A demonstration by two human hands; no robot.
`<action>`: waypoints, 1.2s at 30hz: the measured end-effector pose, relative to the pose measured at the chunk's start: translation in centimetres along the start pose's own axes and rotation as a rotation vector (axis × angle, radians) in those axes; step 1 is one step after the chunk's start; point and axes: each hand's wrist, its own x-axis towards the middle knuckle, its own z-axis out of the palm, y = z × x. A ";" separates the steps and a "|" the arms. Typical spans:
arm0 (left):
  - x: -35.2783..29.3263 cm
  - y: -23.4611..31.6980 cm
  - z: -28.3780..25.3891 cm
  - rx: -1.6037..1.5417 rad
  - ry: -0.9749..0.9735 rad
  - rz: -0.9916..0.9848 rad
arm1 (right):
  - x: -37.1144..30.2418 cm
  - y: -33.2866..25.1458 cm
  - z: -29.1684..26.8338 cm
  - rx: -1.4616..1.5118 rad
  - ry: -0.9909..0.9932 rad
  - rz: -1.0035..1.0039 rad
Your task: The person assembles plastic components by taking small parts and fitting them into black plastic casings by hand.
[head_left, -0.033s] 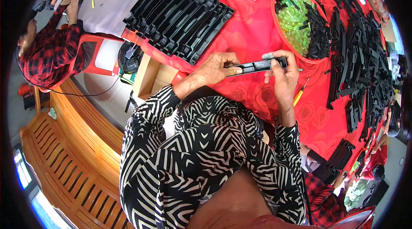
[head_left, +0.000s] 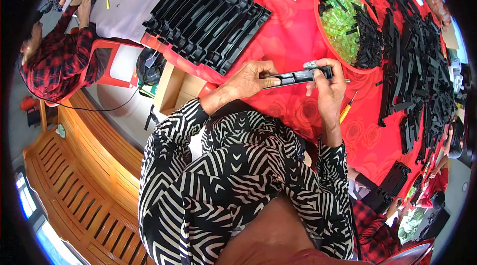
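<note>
**Black strip held over a crowded red worktop**

The red-clothed worktop [head_left: 293,41] is packed: a stack of black trays [head_left: 208,16] to the left, a red bowl [head_left: 332,49] of green pieces ahead, loose black parts [head_left: 412,66] crowding the right edge. Open cloth remains only just under the hands. The left hand [head_left: 251,78] and right hand [head_left: 328,83] each close their grip on one end of a long black plastic strip [head_left: 298,75], held level above the cloth. A yellow-handled screwdriver [head_left: 347,108] lies near the right hand. Nothing has moved since the earlier frame.
</note>
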 end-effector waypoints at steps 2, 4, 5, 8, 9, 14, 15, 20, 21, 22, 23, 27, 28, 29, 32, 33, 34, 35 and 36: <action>0.0 0.0 0.0 0.070 0.006 0.022 | 0.0 -0.1 0.0 -0.006 -0.002 -0.012; 0.0 0.0 0.0 0.139 0.015 0.043 | 0.0 -0.3 0.1 -0.032 -0.009 -0.003; 0.0 0.1 0.0 0.153 0.039 0.033 | 0.0 -0.4 0.1 -0.033 -0.011 -0.003; 0.0 0.6 0.5 0.237 0.095 0.046 | 0.1 -0.8 0.3 -0.110 0.011 -0.013; 0.0 0.8 0.6 0.312 0.127 0.068 | 0.1 -0.9 0.4 -0.113 0.028 -0.027; 0.9 0.3 0.6 0.339 0.132 0.040 | 0.3 -1.0 0.4 -0.138 0.064 -0.038; 1.0 0.1 0.6 0.346 0.129 0.023 | 0.3 -1.1 0.6 -0.126 0.076 -0.025; 1.5 -0.1 0.8 0.344 0.153 -0.013 | 0.0 -1.0 0.8 -0.106 0.097 -0.006; 1.7 0.0 0.8 0.378 0.147 -0.018 | 0.0 -1.0 0.8 -0.129 0.097 -0.016; 1.7 0.0 0.8 0.379 0.146 -0.017 | 0.1 -1.0 0.8 -0.152 0.096 -0.026; 1.7 0.1 0.9 0.348 0.140 -0.021 | 0.0 -1.0 0.9 -0.153 0.098 -0.028; 1.7 0.8 1.3 0.316 0.133 -0.035 | -0.2 -1.5 1.1 -0.181 0.103 -0.046; 1.8 1.1 1.4 0.317 0.132 -0.035 | -0.2 -1.5 1.1 -0.196 0.112 -0.046; 1.8 1.5 1.5 0.326 0.124 -0.061 | -0.3 -1.5 1.1 -0.195 0.113 -0.046; 2.0 1.6 2.1 0.206 0.093 -0.128 | -0.4 -1.3 1.4 -0.195 0.096 -0.061; 2.1 1.6 2.3 0.075 0.071 -0.165 | -0.4 -1.1 1.3 -0.195 0.097 -0.055; 2.2 1.4 2.4 0.076 0.069 -0.165 | -0.4 -1.0 1.2 -0.193 0.098 -0.047; 2.2 1.1 2.4 0.122 0.067 -0.170 | -0.5 -1.0 1.2 -0.193 0.099 -0.047; 2.1 1.0 2.5 0.167 0.066 -0.177 | -0.7 -1.2 1.2 -0.188 0.100 -0.025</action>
